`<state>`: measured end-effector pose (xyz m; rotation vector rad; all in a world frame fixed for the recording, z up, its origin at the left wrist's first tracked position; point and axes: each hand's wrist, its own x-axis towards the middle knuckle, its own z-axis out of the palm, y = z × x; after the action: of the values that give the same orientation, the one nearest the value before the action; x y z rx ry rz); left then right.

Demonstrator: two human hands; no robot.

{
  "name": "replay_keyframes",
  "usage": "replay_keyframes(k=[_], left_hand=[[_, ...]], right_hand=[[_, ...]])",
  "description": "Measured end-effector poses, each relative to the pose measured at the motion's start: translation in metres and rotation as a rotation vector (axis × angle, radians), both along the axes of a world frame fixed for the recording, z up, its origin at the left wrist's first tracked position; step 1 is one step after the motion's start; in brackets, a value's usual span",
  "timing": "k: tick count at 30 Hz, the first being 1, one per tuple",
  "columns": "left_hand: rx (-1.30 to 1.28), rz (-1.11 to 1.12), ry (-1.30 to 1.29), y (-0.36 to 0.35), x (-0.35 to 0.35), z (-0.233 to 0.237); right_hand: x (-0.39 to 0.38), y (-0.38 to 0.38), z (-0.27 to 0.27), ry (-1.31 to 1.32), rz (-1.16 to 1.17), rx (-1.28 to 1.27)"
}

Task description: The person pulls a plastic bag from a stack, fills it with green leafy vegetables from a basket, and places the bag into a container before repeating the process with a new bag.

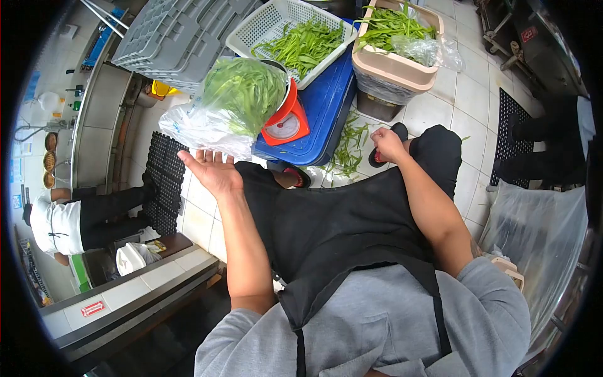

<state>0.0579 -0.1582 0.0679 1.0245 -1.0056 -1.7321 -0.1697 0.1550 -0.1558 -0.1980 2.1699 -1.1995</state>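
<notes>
A clear plastic bag of leafy greens (248,94) sits on the pan of a red dial scale (295,122). My left hand (217,173) is turned palm up with its fingers apart, the fingertips right at the bag's loose lower edge. Near my right knee, my right hand (389,144) has its fingers curled in, and nothing shows in them. The scale stands on a blue plastic lid (308,147). Behind it, a white perforated basket (251,38) holds loose green leaves (301,47).
A beige bin (396,78) with greens and plastic film stands at the back right. Fallen leaves (352,147) lie on the tiled floor by my feet. Grey crates (182,38) are stacked at the back left. One person (56,220) stands at the left, another (546,144) at the right.
</notes>
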Motion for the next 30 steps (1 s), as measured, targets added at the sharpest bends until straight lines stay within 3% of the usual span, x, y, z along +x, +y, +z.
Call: replay_keyframes(k=[5,9,12,15,16,18,20,22,24,25,27,29,30], left_hand=[[-0.067,0.052,0.011,0.006,-0.004,0.008],[-0.123,-0.097,0.138,-0.004,-0.021,0.008],[-0.225,-0.251,0.285,-0.032,-0.043,0.002],[-0.363,-0.291,0.396,-0.017,-0.082,0.064],[-0.402,-0.316,0.426,-0.012,-0.094,0.080],[-0.471,-0.375,0.474,0.005,-0.107,0.109],[-0.613,-0.415,0.291,0.037,-0.108,0.143],[-0.819,-0.470,0.138,0.068,-0.108,0.156],[-0.722,-0.589,0.113,0.102,-0.107,0.150],[-0.951,-0.629,0.103,0.104,-0.111,0.139],[-1.230,-0.699,0.011,0.108,-0.106,0.129],[-1.075,-0.850,-0.039,0.110,-0.091,0.083],[-0.996,-0.925,-0.042,0.112,-0.082,0.064]], right_hand=[[-0.001,-0.001,-0.010,0.054,0.036,0.043],[-0.003,-0.001,-0.022,0.080,0.056,0.057],[0.002,-0.005,0.005,0.094,0.083,0.108],[0.016,-0.037,0.077,0.402,-0.009,-0.180],[0.022,-0.054,0.122,0.603,0.005,-0.327],[0.033,-0.076,0.222,0.749,0.123,-0.482],[0.046,-0.088,0.303,0.938,0.236,-0.513],[0.051,-0.097,0.333,0.902,0.294,-0.647],[0.054,-0.101,0.333,0.500,0.178,-0.853],[0.038,-0.091,0.317,0.963,0.258,-0.572],[0.031,-0.080,0.284,0.669,0.093,-0.693],[0.021,-0.053,0.239,0.870,0.072,-0.193],[0.019,-0.048,0.222,0.769,-0.065,-0.303]])
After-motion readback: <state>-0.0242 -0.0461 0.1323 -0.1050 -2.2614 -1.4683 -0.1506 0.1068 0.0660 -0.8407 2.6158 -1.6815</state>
